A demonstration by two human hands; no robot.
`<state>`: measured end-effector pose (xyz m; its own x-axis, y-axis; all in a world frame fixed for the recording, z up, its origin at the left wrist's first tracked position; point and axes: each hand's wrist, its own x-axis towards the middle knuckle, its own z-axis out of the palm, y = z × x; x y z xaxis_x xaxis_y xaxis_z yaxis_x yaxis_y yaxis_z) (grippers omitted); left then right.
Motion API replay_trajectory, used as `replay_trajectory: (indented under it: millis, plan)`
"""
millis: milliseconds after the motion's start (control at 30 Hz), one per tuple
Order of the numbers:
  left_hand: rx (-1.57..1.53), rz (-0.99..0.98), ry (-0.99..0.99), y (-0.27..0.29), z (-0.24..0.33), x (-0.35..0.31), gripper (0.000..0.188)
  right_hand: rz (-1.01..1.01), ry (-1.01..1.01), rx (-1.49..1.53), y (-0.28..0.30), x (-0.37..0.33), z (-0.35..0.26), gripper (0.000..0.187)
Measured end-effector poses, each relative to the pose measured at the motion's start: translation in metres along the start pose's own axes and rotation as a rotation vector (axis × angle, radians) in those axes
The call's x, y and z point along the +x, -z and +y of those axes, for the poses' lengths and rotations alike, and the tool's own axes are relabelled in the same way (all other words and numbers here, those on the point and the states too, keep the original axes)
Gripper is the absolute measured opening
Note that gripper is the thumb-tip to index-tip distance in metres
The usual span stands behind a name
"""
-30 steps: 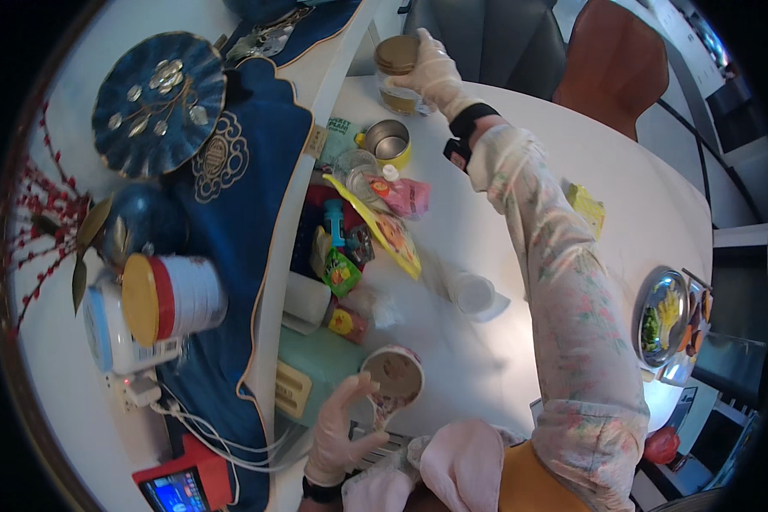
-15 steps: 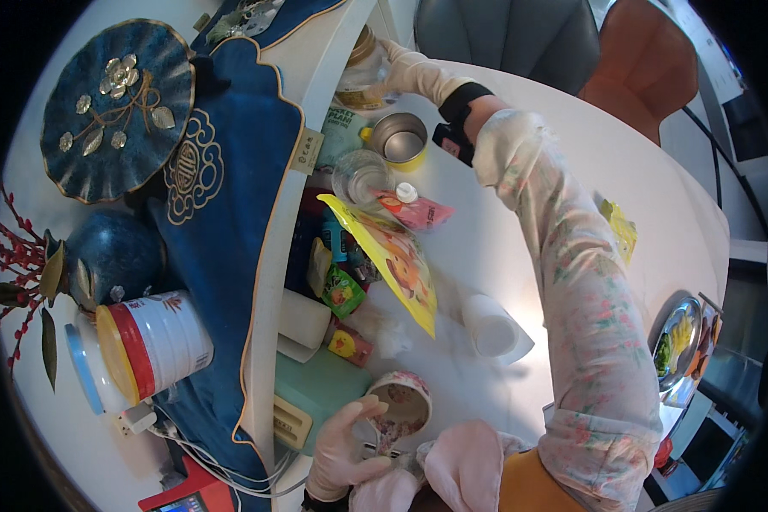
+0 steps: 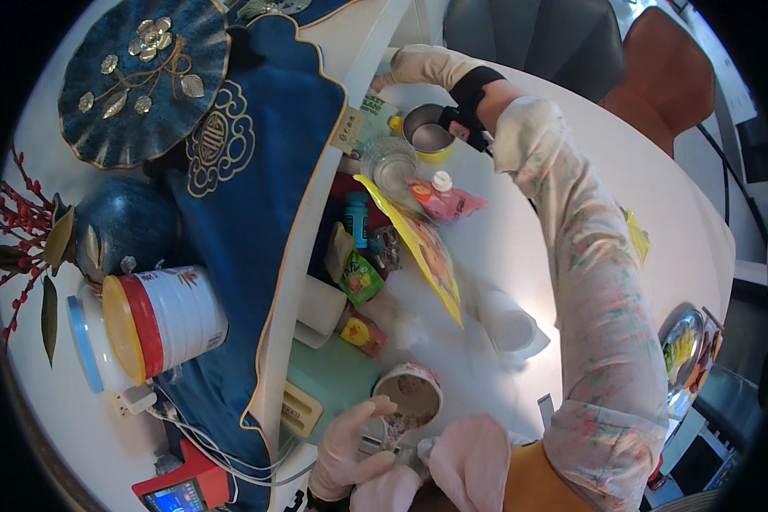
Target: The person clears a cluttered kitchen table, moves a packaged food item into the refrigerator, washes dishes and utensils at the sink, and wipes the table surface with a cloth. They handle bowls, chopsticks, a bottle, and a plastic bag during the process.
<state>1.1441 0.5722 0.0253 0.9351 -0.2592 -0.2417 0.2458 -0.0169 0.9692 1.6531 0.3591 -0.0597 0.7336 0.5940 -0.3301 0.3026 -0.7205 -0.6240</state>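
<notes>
My left hand (image 3: 346, 452), in a pale glove, grips the left side of a white mug (image 3: 429, 401) with a floral rim near the table's front edge. Its fingers are at the rim and the thumb is apart below. Flaky, purplish bits (image 3: 408, 420) lie inside the mug. My right arm, in a floral sleeve, stretches to the far end of the table. The gloved right hand (image 3: 425, 66) is at the shelf's edge, beyond a yellow cup with a steel inside (image 3: 435, 157). Its fingers are mostly hidden, and whatever they hold cannot be made out.
A clear plastic cup (image 3: 389, 168), a pink spouted pouch (image 3: 446, 201), a yellow packet (image 3: 422, 247), a green packet (image 3: 360, 280) and a paper roll (image 3: 514, 331) lie between my arms. A green box-shaped appliance (image 3: 337, 375) stands beside the mug. Blue cloth (image 3: 264, 128) covers the left shelf.
The view has shifted, so the scene sits further right. My right hand, earlier at a clear jar, has moved left toward the shelf; the jar is out of sight. My left hand stays at the mug.
</notes>
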Motion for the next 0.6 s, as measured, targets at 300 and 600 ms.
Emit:
replay_trajectory:
  millis: [300, 600]
  plan:
    - [0.033, 0.027, 0.008, -0.001, 0.004, -0.010, 0.076, 0.116, 0.267, -0.525, -0.053, 0.021, -0.017, 0.049]
    - [0.029, 0.032, 0.016, 0.000, -0.001, -0.008, 0.075, 0.146, 0.270, -0.626, -0.075, 0.034, -0.025, 0.048]
